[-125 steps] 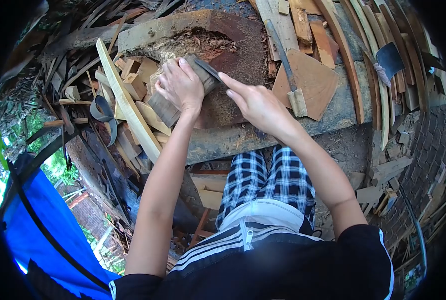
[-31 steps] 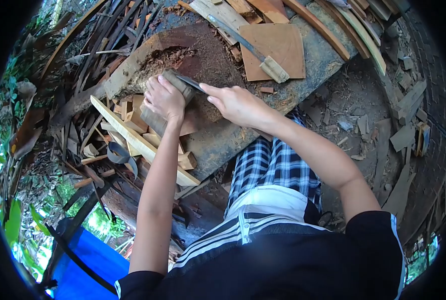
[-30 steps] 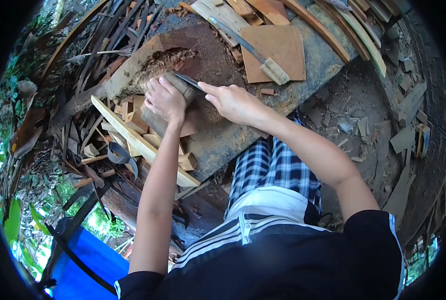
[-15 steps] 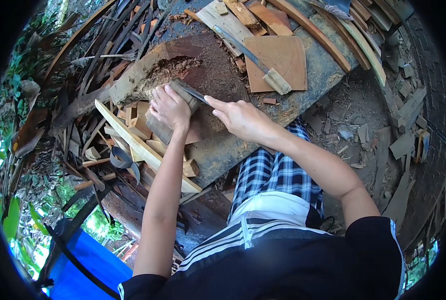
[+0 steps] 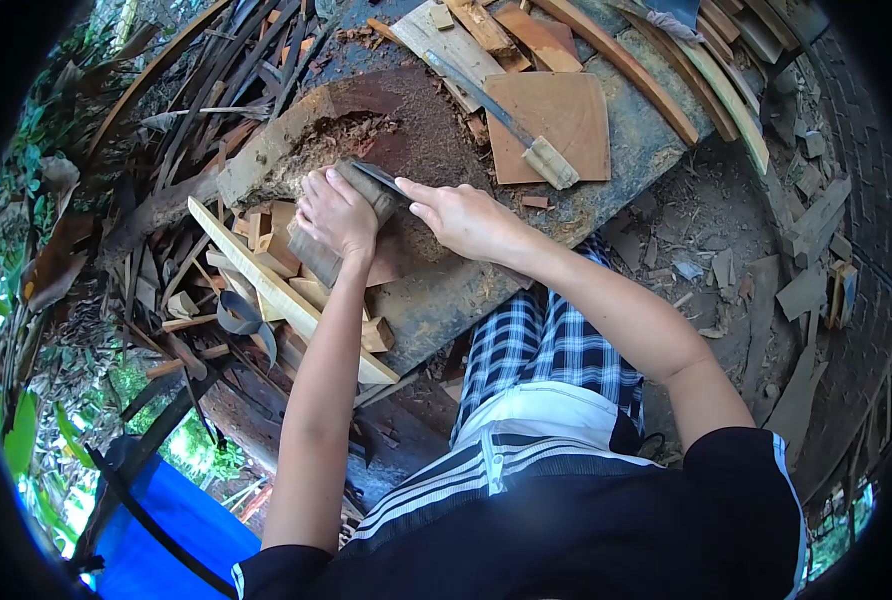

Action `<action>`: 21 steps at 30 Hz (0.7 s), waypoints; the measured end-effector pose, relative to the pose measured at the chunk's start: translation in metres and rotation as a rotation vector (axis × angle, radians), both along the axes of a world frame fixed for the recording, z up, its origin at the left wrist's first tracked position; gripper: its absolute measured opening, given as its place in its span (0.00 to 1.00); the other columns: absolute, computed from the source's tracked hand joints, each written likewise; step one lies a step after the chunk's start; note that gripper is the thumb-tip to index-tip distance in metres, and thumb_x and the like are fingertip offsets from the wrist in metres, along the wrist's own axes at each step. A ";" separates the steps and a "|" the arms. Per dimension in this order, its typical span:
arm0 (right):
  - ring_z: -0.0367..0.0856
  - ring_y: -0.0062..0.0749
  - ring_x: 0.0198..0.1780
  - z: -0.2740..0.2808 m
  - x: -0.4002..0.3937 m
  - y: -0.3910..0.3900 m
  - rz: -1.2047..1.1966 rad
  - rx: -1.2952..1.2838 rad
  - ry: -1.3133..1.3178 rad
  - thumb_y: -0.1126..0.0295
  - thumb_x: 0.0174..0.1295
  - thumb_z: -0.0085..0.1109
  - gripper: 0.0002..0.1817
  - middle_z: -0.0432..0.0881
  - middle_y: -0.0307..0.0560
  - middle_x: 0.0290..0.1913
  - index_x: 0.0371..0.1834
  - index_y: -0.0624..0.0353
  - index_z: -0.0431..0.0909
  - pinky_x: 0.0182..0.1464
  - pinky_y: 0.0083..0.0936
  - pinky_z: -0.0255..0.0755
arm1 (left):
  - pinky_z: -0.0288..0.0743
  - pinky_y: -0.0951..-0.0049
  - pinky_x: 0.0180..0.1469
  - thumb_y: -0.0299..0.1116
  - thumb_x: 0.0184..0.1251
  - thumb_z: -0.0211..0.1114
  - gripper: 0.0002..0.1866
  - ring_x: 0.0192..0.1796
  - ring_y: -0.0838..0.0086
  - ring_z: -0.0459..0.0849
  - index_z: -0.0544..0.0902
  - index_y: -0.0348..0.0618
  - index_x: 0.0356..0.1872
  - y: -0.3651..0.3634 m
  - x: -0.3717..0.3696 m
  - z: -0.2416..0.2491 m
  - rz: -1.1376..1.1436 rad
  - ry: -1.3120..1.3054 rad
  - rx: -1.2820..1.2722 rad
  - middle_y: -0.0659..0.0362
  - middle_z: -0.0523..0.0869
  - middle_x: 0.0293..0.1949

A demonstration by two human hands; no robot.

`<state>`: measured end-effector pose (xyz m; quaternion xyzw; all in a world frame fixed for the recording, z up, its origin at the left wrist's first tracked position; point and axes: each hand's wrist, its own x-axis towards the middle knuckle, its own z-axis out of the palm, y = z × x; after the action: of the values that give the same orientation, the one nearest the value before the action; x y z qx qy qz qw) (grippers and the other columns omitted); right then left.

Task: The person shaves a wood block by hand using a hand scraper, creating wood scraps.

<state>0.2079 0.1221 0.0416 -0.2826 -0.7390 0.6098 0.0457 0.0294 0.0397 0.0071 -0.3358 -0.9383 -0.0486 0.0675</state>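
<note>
Since the earlier frame, the right hand [image 5: 466, 222] had slid a little toward 10 o'clock, carrying the dark blade [image 5: 379, 176] with it along the far end of the wood block [image 5: 314, 256]. Nearest my camera, checkered trousers [image 5: 567, 345] filled 4 to 5 o'clock, close against the near edge of the worktop [image 5: 442, 309]. Beyond that edge I saw both hands working near each other but apart: the left hand [image 5: 341, 214] clamped over the block at 10 o'clock, the right closed around the blade's handle, which its fingers hid. I judged the left side tight, with a pale strip [image 5: 284, 291] slanting past the forearm at 9 o'clock and offcuts [image 5: 276, 250] crowding behind it. Room opened wider at 3 o'clock, over littered ground [image 5: 701, 240]. The block looked grey-brown and weathered, with a blunt, darker far end; its middle lay under the palm. Past it, a hollowed slab [image 5: 436, 125] showed rough, reddish crumbs. At 1 o'clock a second tool [image 5: 551, 163] rested its wooden handle on a flat board [image 5: 571, 108], and farther out ran a curved strip [image 5: 631, 72].
</note>
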 end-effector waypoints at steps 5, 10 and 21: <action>0.83 0.63 0.43 0.021 0.018 -0.007 0.048 -0.050 -0.093 0.64 0.74 0.46 0.24 0.83 0.69 0.38 0.72 0.52 0.67 0.49 0.50 0.77 | 0.59 0.50 0.65 0.44 0.78 0.42 0.18 0.54 0.56 0.76 0.76 0.43 0.45 0.000 -0.001 0.000 -0.008 -0.019 0.010 0.53 0.79 0.47; 0.83 0.63 0.40 0.020 0.001 -0.002 0.057 0.019 -0.070 0.63 0.74 0.46 0.24 0.83 0.68 0.36 0.72 0.51 0.67 0.45 0.52 0.77 | 0.58 0.49 0.65 0.44 0.78 0.42 0.18 0.56 0.55 0.76 0.76 0.44 0.47 0.000 -0.007 -0.003 0.114 -0.014 -0.008 0.53 0.80 0.50; 0.84 0.60 0.37 -0.003 -0.026 0.001 0.039 0.149 -0.020 0.63 0.73 0.47 0.23 0.84 0.65 0.34 0.70 0.51 0.69 0.41 0.50 0.79 | 0.57 0.46 0.66 0.44 0.78 0.43 0.17 0.57 0.54 0.76 0.76 0.44 0.46 -0.002 -0.010 -0.006 0.115 -0.009 0.026 0.53 0.80 0.50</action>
<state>0.1814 0.1228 0.0387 -0.2701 -0.7881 0.5511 0.0475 0.0199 0.0380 0.0009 -0.2802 -0.9556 -0.0586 0.0703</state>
